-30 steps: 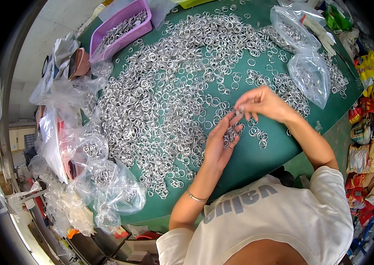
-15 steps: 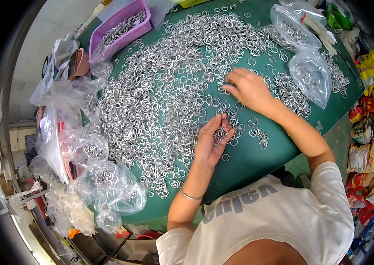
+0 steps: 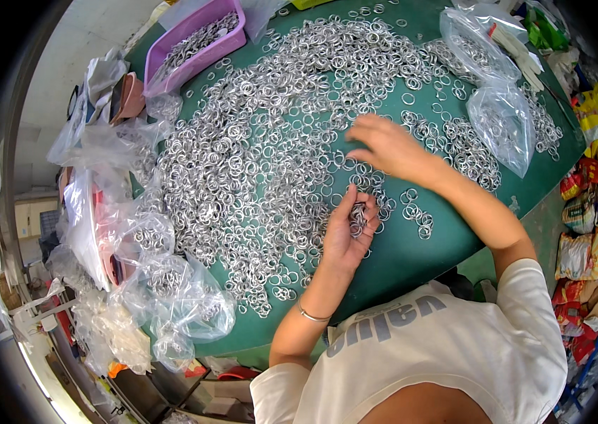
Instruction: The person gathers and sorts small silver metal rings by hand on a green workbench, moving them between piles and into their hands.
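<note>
Mostly, the metal rings (image 3: 207, 169) lie loose in a broad, silvery heap that curves from the left part of the green surface (image 3: 412, 261) up toward its far edge, thinning to single pieces around the fringes. A small cluster sits apart from it, toward the near edge, just right of the left hand (image 3: 347, 237). That hand, palm up and fingers curled, cups several rings between fingers and palm. The right hand (image 3: 391, 148) is palm down over the heap's right-hand fringe, thumb spread from bent fingers; whether it grips a ring cannot be told.

Toward the right edge of the surface, a clear bag (image 3: 500, 124) has some rings inside, with more loose ones on both sides of it. Beyond it, nearer the far right corner, another transparent bag (image 3: 472, 46) also contains rings, and a pale glove (image 3: 518, 56) lies beside it.

At the far left corner stands a purple basket (image 3: 214, 55), partly filled with small grey metal pieces (image 3: 200, 44) too fine to identify. Part of a yellow-green container (image 3: 307, 3) shows at the far edge; its contents are out of view. Along the left edge, crumpled plastic bags (image 3: 203, 300) bulge together, rings visible through the film of several.
</note>
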`<act>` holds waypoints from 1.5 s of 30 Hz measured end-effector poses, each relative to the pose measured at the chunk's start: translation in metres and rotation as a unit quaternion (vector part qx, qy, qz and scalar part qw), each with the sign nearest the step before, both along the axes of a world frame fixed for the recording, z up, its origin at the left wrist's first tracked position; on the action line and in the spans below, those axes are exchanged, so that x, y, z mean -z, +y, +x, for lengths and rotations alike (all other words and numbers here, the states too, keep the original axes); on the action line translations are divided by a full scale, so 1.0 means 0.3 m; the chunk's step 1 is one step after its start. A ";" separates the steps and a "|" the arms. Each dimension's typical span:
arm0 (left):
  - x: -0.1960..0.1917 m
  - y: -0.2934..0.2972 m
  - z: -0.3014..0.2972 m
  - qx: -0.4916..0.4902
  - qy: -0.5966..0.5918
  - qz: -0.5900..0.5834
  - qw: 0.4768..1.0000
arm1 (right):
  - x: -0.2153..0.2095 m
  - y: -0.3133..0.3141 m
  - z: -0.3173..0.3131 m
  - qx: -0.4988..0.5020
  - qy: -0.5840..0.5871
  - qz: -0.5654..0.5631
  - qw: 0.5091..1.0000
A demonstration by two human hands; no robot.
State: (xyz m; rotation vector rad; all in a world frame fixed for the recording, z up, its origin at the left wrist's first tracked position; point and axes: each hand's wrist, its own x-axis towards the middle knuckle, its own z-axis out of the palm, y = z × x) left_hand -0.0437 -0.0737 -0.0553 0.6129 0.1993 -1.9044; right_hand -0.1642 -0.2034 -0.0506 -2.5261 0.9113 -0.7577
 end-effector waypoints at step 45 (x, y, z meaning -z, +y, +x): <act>-0.014 0.017 0.006 -0.093 -0.066 0.017 0.993 | -0.087 -0.009 0.016 -0.058 -0.067 0.319 0.944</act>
